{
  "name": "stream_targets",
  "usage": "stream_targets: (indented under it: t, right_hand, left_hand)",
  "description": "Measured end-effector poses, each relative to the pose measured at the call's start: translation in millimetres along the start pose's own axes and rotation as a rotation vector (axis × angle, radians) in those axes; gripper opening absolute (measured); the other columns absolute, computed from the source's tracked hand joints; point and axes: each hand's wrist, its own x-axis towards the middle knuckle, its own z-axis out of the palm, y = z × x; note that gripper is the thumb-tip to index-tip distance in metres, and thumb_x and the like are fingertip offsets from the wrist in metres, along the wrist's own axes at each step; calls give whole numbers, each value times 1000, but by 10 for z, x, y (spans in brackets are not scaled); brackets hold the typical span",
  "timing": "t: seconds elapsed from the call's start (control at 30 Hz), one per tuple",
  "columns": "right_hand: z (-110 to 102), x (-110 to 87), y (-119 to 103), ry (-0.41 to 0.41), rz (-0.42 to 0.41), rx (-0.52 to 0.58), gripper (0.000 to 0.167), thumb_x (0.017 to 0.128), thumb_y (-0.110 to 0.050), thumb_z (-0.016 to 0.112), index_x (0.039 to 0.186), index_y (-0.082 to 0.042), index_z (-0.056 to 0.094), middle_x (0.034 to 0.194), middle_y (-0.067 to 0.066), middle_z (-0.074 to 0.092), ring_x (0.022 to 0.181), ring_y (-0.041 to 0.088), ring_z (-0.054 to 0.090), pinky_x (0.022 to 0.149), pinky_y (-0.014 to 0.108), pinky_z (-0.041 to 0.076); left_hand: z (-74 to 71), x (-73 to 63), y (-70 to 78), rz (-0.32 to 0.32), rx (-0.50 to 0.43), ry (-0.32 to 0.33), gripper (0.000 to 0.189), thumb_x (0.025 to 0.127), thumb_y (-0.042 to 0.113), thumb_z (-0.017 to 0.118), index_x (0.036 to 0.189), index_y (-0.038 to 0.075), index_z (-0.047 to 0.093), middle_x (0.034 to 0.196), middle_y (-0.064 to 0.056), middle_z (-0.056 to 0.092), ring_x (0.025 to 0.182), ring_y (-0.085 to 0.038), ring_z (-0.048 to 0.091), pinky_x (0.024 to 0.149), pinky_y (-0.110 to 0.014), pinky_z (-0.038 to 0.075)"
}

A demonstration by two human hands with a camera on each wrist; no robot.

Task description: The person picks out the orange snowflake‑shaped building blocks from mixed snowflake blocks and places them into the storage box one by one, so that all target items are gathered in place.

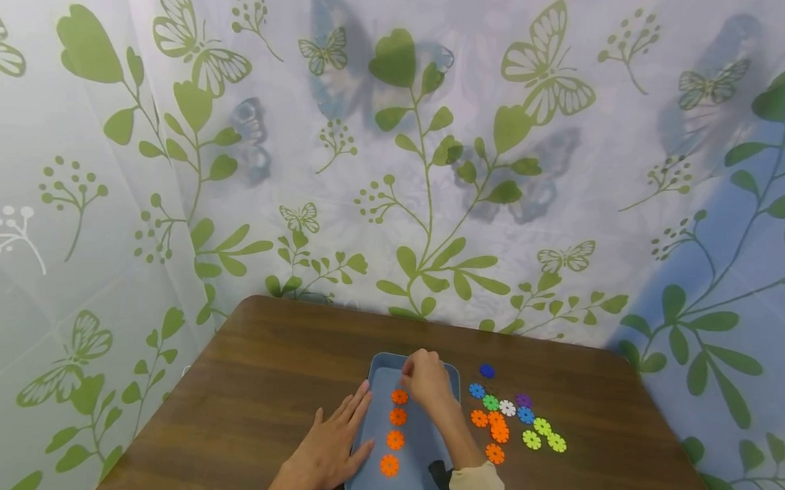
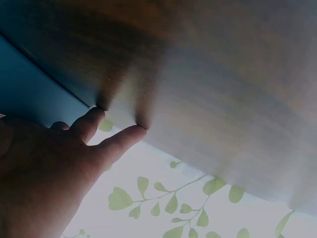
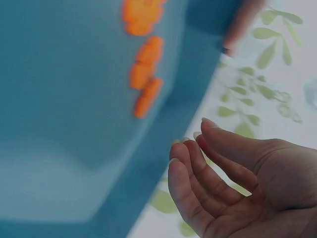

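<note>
A blue-grey tray [image 1: 417,462] lies on the brown table. Inside it, several orange notched plastic discs [image 1: 395,440] form a line running away from me; the right wrist view shows some of these orange discs [image 3: 142,69] too. My left hand [image 1: 332,439] rests along the tray's left rim with its fingers stretched out; in the left wrist view, that left hand [image 2: 59,153] has fingertips at the table surface. My right hand [image 1: 425,379] hovers over the far part of the tray, beyond the discs. Its fingers [image 3: 185,183] are loosely bent, with nothing visible between them and the thumb.
Right of the tray lie loose discs: several orange discs [image 1: 495,453], yellow-green discs [image 1: 531,440], blue discs [image 1: 477,391], a green disc [image 1: 491,403], a white disc [image 1: 507,408] and a purple disc [image 1: 523,400]. A leaf-patterned curtain [image 1: 339,272] hangs behind the table [image 1: 265,363].
</note>
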Motion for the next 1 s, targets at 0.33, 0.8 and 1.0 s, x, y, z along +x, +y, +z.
stream_targets:
  t: [0.33,0.8,1.0]
  right_hand:
    - [-590,-404,-214,162,-79,21,9,87,-4,89,89,-7,81,80,-1,75,71,14,68,65,34,59]
    - [-1164,-927,-201,263,38,34,11,87,-7,90,94,-11,82,83,-5,75,75,11,67,69,32,56]
    - [-1300,-1110,-112,332,38,33,13,86,-6,91,96,-8,82,83,-6,77,74,12,69,68,29,56]
  left_hand:
    - [8,15,0,-1,-25,-4,77,109,43,58,169,4,30,180,-13,21,154,-45,41,105,-87,35]
    - [7,5,10,3,-19,-4,79,109,44,58,169,3,29,180,-13,20,155,-45,41,105,-87,34]
    - [3,7,11,2,-29,-15,79,110,44,58,170,4,27,180,-12,18,155,-45,40,106,-88,32]
